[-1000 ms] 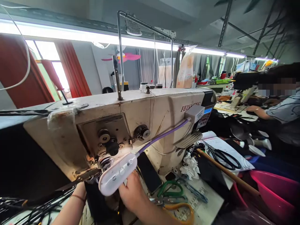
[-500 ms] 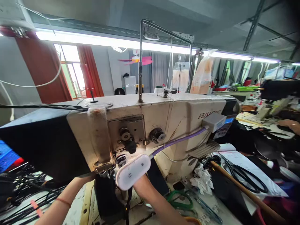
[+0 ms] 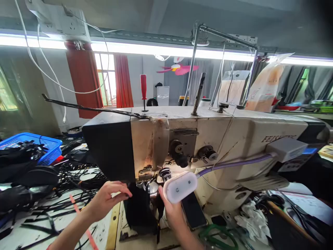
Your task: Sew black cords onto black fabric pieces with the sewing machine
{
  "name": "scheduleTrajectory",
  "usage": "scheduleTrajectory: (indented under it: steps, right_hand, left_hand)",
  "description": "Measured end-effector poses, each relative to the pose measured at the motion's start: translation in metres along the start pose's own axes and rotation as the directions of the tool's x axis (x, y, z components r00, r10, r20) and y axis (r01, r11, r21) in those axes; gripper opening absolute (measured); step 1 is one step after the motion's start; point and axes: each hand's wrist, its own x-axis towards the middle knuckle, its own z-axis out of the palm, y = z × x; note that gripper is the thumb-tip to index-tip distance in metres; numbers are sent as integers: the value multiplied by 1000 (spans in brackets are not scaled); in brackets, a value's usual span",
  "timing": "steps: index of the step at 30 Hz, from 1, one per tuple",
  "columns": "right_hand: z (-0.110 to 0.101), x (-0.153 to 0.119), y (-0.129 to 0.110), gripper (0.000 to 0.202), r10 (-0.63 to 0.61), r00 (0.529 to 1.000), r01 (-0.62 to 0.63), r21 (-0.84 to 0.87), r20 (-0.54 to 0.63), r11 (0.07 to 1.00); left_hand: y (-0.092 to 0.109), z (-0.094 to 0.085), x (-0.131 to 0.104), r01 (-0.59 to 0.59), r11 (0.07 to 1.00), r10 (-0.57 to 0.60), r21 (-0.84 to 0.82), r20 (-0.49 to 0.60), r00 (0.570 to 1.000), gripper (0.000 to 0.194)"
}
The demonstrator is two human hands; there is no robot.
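Observation:
A black fabric piece (image 3: 139, 208) hangs under the head of an industrial sewing machine (image 3: 234, 135). To its left is my left hand (image 3: 110, 196), with thumb and fingertips brought together at the fabric's left edge. A small dark bit shows at the fingertips; I cannot tell whether it is part of the fabric. My right hand (image 3: 171, 208) is under the machine arm, right of the fabric and near the needle area. Its thumb points upward, while a white oval lamp (image 3: 180, 187) on a purple flexible neck hides its fingers.
A phone (image 3: 195, 210), green-handled scissors (image 3: 218, 236) and crumpled white tissue (image 3: 253, 220) lie to the right. Black cords (image 3: 49, 208) cover the left tabletop, near a blue basket (image 3: 52, 149). A red-handled screwdriver (image 3: 143, 88) stands on the machine top.
My view has swung left, so the machine sits further right. My left hand has come out from under the machine head to the fabric's left side. My right hand stays behind the lamp.

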Motion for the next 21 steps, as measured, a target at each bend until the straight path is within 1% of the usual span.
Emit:
scheduleTrajectory:
  steps: [1,2,3,4,5,6,7,8,9,11,14,16,17,19,21]
  right_hand:
    - [-4,-4,-7,29,-104,994,100,-83,-42,992]
    - [-6,-6,-17,31,-265,962,249,-204,-59,947]
    - [-7,-7,-27,30,-420,908,397,-314,-5,862]
    - [-6,-7,-38,27,-508,854,515,-332,113,791]
    - [-4,-5,-49,27,-558,797,604,-309,232,735]
    - [-1,-3,-59,26,-568,773,633,-282,282,721]
    - [3,1,-67,20,-563,763,640,-252,317,726]
    - [7,5,-73,14,-551,767,631,-230,327,741]
    - [10,8,-77,8,-536,781,611,-218,321,761]
    - [15,11,-79,11,-505,807,575,-213,305,790]
    - [21,7,-73,14,-444,861,501,-271,246,822]
    - [24,1,-67,16,-385,903,428,-309,192,850]
    - [25,-3,-63,17,-355,920,390,-322,164,862]
    - [23,-10,-55,16,-302,946,323,-357,115,877]
    - [17,-18,-48,15,-260,962,273,-413,89,869]
  left_hand:
    - [6,4,4,-17,998,17,53,4,1000,21]
    - [12,7,6,-32,993,31,114,17,999,21]
    - [17,10,8,-43,983,37,176,35,999,22]
    - [21,12,9,-50,972,39,231,52,998,22]
    - [24,13,9,-52,962,35,268,66,997,23]
    - [27,14,9,-48,958,26,283,80,996,23]
    - [29,14,10,-39,958,11,285,99,995,24]
    - [32,14,11,-26,960,-9,279,121,993,26]
    - [34,14,12,-6,964,-34,267,145,989,27]
    - [39,13,16,66,975,-105,212,179,978,27]
    - [46,14,21,267,961,-275,67,149,950,25]
    - [47,16,23,355,935,-354,10,120,928,26]
    - [47,18,23,364,931,-364,12,102,926,27]
    - [44,22,21,345,936,-349,64,62,935,31]
    - [41,26,20,330,937,-333,114,11,943,33]
